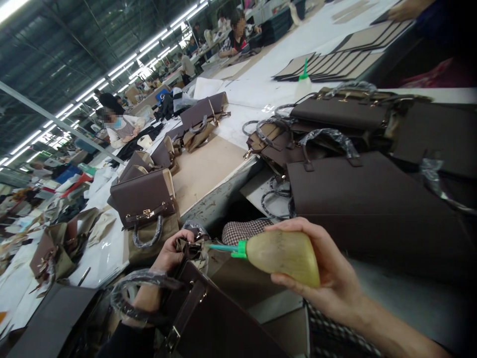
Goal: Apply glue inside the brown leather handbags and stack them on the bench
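Observation:
My right hand (pixel 331 268) is wrapped round a yellowish squeeze bottle (pixel 283 253) with a green cap. Its thin nozzle points left, its tip close to the edge of a dark brown handbag (pixel 216 318) that lies tilted in front of me. My left hand (pixel 175 251) is closed on the bag's edge, by a light-coloured lining; part of its fingers is hidden. The bag's handle (pixel 130 298), covered in clear plastic, loops across my left wrist. Whether the nozzle touches the bag I cannot tell.
More brown handbags (pixel 143 199) stand on the table to the left. A large pile of bags (pixel 357 189) lies at the right. Behind it are a second green-topped bottle (pixel 303 82) and flat panels (pixel 331 64). Several people work farther back. A pen (pixel 84 276) lies left.

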Available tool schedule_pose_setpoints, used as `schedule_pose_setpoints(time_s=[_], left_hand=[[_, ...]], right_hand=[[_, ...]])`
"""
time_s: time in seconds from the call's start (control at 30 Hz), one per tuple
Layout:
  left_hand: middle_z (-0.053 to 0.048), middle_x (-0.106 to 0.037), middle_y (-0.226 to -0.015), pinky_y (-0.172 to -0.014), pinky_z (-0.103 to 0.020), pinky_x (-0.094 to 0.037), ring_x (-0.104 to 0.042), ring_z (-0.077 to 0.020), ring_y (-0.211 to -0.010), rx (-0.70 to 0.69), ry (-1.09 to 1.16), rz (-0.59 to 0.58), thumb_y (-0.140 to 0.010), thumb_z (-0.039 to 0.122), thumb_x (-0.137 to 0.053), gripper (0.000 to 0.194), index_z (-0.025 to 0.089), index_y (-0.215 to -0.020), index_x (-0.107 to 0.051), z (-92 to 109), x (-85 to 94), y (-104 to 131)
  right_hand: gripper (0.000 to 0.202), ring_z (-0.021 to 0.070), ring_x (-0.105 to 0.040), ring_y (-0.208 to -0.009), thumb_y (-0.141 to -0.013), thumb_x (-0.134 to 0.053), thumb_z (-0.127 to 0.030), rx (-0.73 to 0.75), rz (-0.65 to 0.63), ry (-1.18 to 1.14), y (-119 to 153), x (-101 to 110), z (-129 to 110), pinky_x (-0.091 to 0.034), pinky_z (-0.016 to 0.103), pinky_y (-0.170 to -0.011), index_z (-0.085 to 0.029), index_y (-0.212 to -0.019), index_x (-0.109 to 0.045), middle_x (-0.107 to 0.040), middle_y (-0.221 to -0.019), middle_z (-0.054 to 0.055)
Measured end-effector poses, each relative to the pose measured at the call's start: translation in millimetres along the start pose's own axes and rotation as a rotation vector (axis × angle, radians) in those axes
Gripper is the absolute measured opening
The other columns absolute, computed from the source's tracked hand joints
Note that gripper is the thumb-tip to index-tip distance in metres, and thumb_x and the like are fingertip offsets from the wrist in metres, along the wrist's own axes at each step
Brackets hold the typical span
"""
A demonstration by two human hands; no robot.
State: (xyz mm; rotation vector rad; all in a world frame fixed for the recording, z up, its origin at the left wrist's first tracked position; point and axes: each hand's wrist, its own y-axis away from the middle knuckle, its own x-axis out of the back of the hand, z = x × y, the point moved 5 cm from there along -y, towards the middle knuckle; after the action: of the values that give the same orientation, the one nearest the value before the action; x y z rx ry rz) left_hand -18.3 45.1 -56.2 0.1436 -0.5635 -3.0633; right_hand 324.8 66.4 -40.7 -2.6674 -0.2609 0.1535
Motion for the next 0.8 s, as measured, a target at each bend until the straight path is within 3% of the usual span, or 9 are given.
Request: schedule_pose_setpoints(time_s=[0.23, 0.4, 0.63, 0.8], left_hand=[[0.001, -0.068, -0.072, -0.057, -0.018, -0.049, -0.060, -0.0106, -0.059, 0.003, 0.005, -0.016, -0.061, 0.021, -0.099, 0.042, 0.016, -0.088, -0.067, 0, -3.3, 0], [0.000, -0.067, -0.072, -0.058, -0.017, -0.050, -0.060, -0.0106, -0.060, -0.016, 0.000, -0.061, -0.060, 0.022, -0.100, 0.043, 0.015, -0.088, -0.068, -3, 0.4, -5], [0.000, -0.067, -0.074, -0.058, -0.016, -0.048, -0.058, -0.0095, -0.061, -0.033, -0.024, -0.130, -0.066, 0.021, -0.097, 0.038, 0.015, -0.091, -0.070, -7, 1.8, -13], [-0.001, -0.066, -0.077, -0.060, -0.018, -0.049, -0.059, -0.0116, -0.064, -0.039, -0.041, -0.173, -0.064, 0.024, -0.098, 0.042, 0.015, -0.093, -0.070, -8, -2.6, -21]], right_hand=[[0.079, 0.0326, -0.066, -0.112, -0.078, -0.085, -0.018, 0.229, -0.133, 0.063, 4, -11, 2, -0.059, 0.046, -0.091, -0.031, -0.145, -0.046, -0.065, -0.128, 0.012], [0.078, 0.0358, -0.066, -0.116, -0.080, -0.076, -0.022, 0.303, -0.219, 0.107, 13, -1, 5, -0.059, 0.048, -0.092, -0.027, -0.152, -0.044, -0.064, -0.135, 0.016], [0.080, 0.0358, -0.066, -0.108, -0.076, -0.081, -0.016, 0.177, -0.126, 0.149, 18, 21, -4, -0.060, 0.048, -0.085, -0.033, -0.146, -0.047, -0.065, -0.128, 0.014], [0.082, 0.0340, -0.066, -0.107, -0.075, -0.084, -0.014, 0.182, -0.104, 0.119, 14, 18, -6, -0.060, 0.046, -0.085, -0.032, -0.146, -0.047, -0.065, -0.126, 0.012]])
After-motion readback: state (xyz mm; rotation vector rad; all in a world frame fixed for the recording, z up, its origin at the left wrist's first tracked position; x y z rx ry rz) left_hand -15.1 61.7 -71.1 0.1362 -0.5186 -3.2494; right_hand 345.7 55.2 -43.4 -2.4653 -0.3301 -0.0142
